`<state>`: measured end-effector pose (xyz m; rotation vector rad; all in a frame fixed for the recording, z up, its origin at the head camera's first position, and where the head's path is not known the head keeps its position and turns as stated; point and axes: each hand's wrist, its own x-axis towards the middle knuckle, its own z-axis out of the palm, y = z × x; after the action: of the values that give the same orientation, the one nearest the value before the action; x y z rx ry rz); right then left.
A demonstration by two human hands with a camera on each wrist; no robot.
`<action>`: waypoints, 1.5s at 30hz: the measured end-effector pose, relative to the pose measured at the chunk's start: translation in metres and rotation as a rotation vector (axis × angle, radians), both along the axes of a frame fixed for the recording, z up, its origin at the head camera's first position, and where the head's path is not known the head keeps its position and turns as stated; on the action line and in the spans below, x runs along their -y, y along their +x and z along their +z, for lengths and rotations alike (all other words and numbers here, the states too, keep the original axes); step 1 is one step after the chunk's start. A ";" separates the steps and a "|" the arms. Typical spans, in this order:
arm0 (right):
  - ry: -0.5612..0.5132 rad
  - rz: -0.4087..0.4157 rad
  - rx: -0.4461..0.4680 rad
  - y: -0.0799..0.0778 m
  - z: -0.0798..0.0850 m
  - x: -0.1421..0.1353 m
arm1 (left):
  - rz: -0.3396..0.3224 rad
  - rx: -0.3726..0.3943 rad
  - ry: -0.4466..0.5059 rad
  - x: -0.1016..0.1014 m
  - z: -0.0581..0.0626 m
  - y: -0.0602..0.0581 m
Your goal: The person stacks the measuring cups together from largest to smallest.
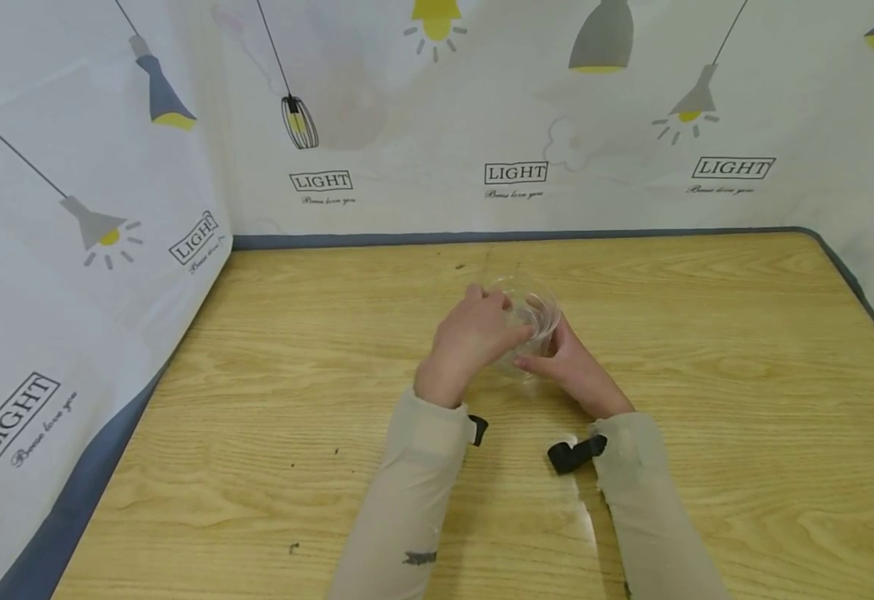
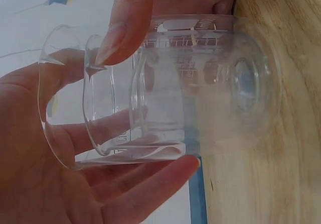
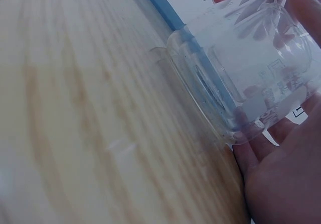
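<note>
Clear beakers stand nested, a smaller one (image 2: 113, 103) inside a larger one (image 2: 251, 118) with white scale marks, above the middle of the table in the head view. My left hand (image 1: 470, 337) reaches over them from the left and holds them at the rim. Its fingers show through the clear walls in the left wrist view. My right hand (image 1: 575, 367) grips the larger beaker from the right, thumb in front and fingers round the side. In the right wrist view the rounded beaker base (image 3: 200, 88) is close over the tabletop.
The wood-grain table (image 1: 257, 400) ends at a dark blue border (image 1: 369, 240). Behind and to the left hangs a white lamp-printed sheet (image 1: 407, 108). Black wrist straps (image 1: 575, 455) stick out from the beige sleeves (image 1: 407, 508).
</note>
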<state>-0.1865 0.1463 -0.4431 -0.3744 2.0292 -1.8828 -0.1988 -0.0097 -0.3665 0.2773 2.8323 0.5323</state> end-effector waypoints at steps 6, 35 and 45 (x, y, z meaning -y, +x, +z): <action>-0.004 0.000 -0.003 0.000 0.000 0.000 | -0.004 -0.003 0.034 0.000 -0.004 0.001; -0.022 0.013 -0.002 0.000 0.001 0.001 | 0.079 -0.201 0.208 0.003 -0.025 0.010; -0.034 0.011 -0.003 -0.001 0.000 0.000 | 0.123 -0.251 0.267 0.000 -0.033 0.012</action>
<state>-0.1871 0.1465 -0.4435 -0.3966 1.9949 -1.9134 -0.1869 -0.0094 -0.3993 0.2327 3.0303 0.9679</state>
